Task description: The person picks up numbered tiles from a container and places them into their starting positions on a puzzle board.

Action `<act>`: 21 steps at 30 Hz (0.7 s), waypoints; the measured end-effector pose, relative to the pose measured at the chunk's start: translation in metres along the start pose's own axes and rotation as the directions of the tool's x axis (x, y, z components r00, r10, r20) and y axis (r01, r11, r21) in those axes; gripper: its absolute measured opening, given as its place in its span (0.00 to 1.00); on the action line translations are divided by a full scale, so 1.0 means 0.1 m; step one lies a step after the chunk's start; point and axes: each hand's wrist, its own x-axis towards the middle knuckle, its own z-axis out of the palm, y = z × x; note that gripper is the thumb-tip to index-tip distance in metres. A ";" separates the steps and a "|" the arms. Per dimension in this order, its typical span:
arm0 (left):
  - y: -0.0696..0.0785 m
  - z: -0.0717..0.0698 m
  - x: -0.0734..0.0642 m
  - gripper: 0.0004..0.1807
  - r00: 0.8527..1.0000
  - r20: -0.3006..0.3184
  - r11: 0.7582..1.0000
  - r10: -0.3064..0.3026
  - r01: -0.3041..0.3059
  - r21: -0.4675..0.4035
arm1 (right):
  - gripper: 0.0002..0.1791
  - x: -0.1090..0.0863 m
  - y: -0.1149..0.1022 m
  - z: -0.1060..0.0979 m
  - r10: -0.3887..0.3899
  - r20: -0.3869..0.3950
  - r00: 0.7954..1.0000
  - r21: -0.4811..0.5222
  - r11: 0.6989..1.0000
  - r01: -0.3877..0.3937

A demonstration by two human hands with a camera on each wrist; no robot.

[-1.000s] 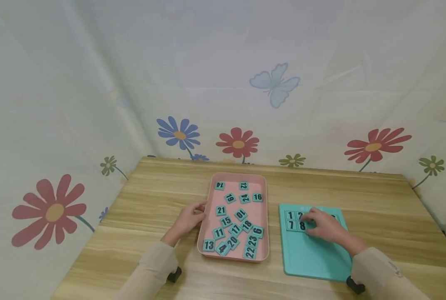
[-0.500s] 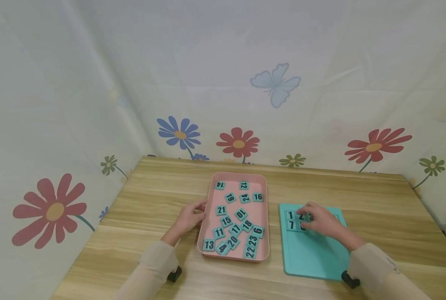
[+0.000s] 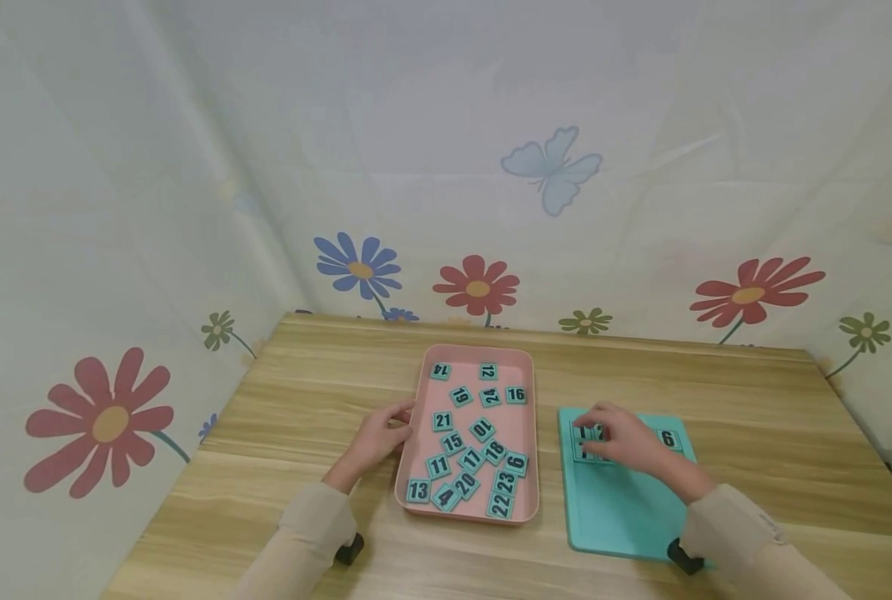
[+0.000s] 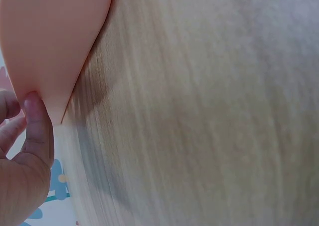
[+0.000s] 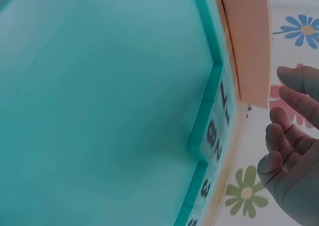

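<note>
A pink tray (image 3: pixel 517 417) holds several loose turquoise number tiles, among them 13 (image 3: pixel 418 490), 21 (image 3: pixel 442 422) and 16 (image 3: pixel 516 395). My left hand (image 3: pixel 374 437) touches the tray's left edge; the left wrist view has its thumb (image 4: pixel 36 118) against the outer wall. Right of the tray lies a turquoise board (image 3: pixel 626 521) with number tiles along its top. Over the upper left tiles hovers my right hand (image 3: pixel 622 442), fingers bent and apart, with nothing visible between them. Tile 6 (image 3: pixel 669 439) shows beside it; the hand covers tiles in between.
Both tray and board lie on a wood-grain table (image 3: pixel 341 367). Behind and to the left hangs a pale curtain (image 3: pixel 416 125) printed with flowers and a butterfly. A strip of table separates the tray from the board.
My right hand has shifted left along the tile rows, from near the 8 to over the 1 and 7, uncovering the 6. The left hand and tray stay put.
</note>
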 end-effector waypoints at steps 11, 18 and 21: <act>-0.01 0.00 0.01 0.25 1.000 0.006 1.000 -0.008 0.008 -0.007 | 0.16 0.08 -0.28 0.16 -0.059 0.010 0.998 0.006 0.998 0.059; -0.02 0.00 0.01 0.25 1.000 0.001 1.000 -0.002 0.002 -0.009 | 0.15 0.16 -0.42 0.29 -0.113 0.037 0.993 0.017 0.994 0.112; -0.02 0.00 0.00 0.25 1.000 0.000 1.000 0.003 -0.003 -0.012 | 0.15 0.19 -0.47 0.35 -0.119 0.055 0.991 0.005 0.993 0.119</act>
